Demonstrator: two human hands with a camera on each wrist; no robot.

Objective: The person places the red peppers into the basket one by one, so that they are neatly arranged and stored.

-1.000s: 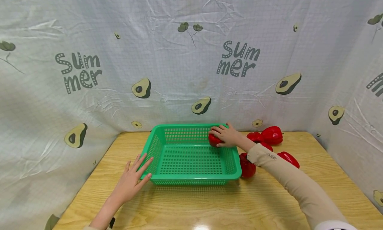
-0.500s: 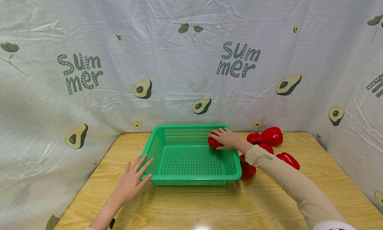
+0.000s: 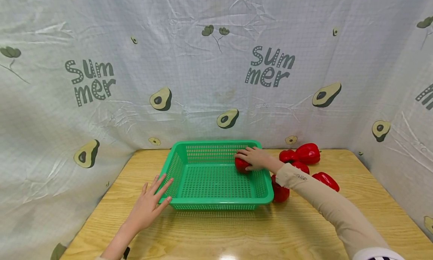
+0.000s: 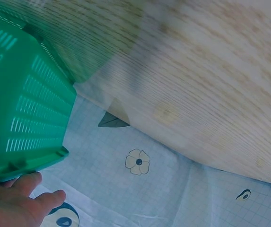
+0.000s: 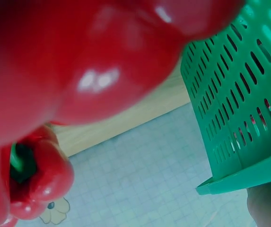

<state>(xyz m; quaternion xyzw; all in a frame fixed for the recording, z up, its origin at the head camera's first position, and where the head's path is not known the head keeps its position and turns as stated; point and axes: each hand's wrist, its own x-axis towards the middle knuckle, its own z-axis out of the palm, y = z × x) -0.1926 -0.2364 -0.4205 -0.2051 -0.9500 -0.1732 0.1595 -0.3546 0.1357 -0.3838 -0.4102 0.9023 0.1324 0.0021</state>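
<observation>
My right hand (image 3: 258, 158) grips a red bell pepper (image 3: 241, 165) inside the green plastic basket (image 3: 216, 201), by its back right corner. The fingers lie over the pepper's top and hide part of it. Through the basket's slots in the right wrist view, bits of red show. My left hand (image 3: 146, 206) has its fingers spread, with the tips on the basket's left rim near the front corner. In the left wrist view, the fingertips (image 4: 29, 183) touch the rim from outside.
Several more red bell peppers lie right of the basket: one (image 3: 280, 192) close against its side, others (image 3: 308, 153) behind and one (image 3: 326, 181) farther right. My right forearm passes over them. A patterned cloth (image 3: 203, 83) hangs behind the wooden table (image 3: 216, 233).
My right hand has moved slightly down and toward the front with the pepper, lower in the basket. My left hand stays in place.
</observation>
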